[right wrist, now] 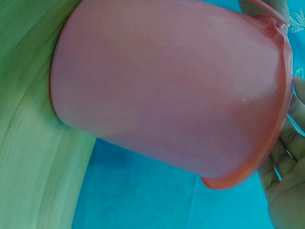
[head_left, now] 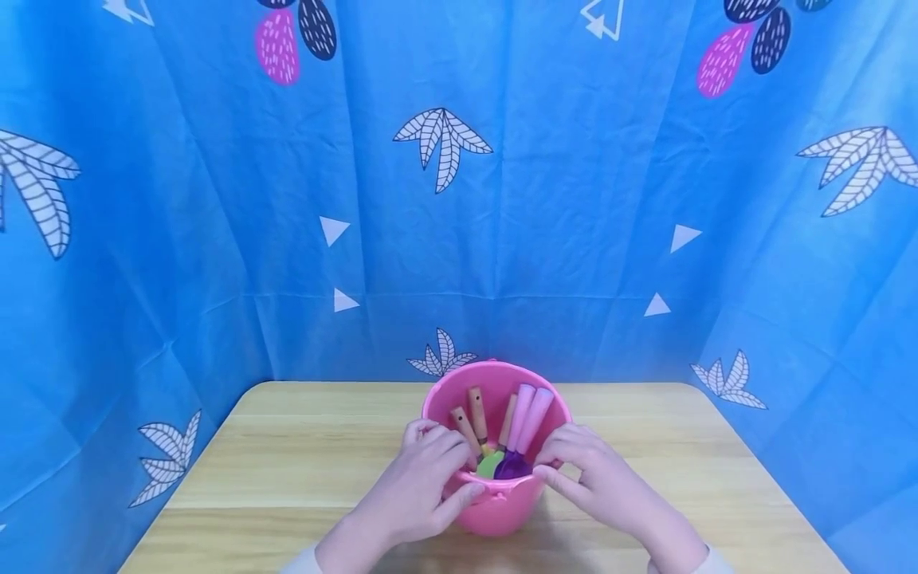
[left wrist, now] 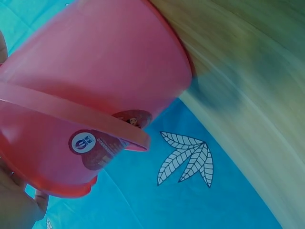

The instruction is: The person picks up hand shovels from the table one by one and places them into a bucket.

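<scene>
A pink bucket (head_left: 496,520) stands upright near the front of the table, its mouth tilted into view. Over its left rim my left hand (head_left: 421,485) grips with the fingers inside and the thumb outside. At the right front rim my right hand (head_left: 598,472) pinches the edge between thumb and fingers. Inside lean tools with wooden handles (head_left: 476,410) and two with pink-lilac handles (head_left: 531,418). A green blade (head_left: 490,464) and a purple scoop-like head (head_left: 512,467) show low in the bucket; their lower ends are hidden behind the front wall.
A light wood-grain table (head_left: 308,454) lies beneath the bucket. Blue patterned cloth (head_left: 545,199) hangs behind it and along both sides. The left wrist view shows the bucket's pink handle (left wrist: 71,109) hanging against its stickered wall.
</scene>
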Demonstrator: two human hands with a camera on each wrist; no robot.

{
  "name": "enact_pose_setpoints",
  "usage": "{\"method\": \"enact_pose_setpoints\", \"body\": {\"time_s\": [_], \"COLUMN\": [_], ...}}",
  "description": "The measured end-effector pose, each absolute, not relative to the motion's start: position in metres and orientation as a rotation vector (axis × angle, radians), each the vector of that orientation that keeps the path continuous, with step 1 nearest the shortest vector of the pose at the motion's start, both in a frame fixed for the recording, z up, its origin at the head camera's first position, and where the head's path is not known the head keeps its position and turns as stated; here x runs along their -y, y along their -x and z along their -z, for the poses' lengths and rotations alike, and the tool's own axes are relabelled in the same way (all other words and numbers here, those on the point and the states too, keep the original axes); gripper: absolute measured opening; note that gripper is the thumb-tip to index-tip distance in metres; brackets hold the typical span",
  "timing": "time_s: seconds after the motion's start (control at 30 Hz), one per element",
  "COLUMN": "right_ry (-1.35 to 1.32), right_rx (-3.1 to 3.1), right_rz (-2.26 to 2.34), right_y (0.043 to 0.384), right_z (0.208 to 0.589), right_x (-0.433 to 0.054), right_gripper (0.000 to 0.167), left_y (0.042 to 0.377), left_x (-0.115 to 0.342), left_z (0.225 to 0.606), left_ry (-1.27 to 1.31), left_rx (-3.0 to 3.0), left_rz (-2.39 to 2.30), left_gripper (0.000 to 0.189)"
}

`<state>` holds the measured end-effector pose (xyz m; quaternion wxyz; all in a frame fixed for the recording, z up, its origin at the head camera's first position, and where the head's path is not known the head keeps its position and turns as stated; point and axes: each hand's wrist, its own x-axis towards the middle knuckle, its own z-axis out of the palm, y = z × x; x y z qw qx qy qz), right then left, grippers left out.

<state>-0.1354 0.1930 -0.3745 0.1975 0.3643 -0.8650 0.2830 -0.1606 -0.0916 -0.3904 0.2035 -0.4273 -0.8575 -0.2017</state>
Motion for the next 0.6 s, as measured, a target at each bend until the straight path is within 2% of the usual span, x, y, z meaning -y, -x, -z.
{"method": "enact_pose_setpoints", "body": {"time_s": [0.47, 0.6], "right_ry": [-1.037, -1.034], "right_rx": [2.425, 2.456], "right_rz": [-0.733, -0.704], "right_y": [0.14, 0.14], "right_z": [0.37, 0.368], "right_x": [-0.2, -0.202], "right_gripper": [0.013, 0.013], "left_y": [0.161, 0.161], "left_x": [0.104, 0.105], "left_z": [0.388, 0.387], "left_ry": [1.17, 1.173], "left_rx": [2.435, 2.443], "left_rz": [0.498, 0.495], "left_gripper": [0.016, 0.018]}}
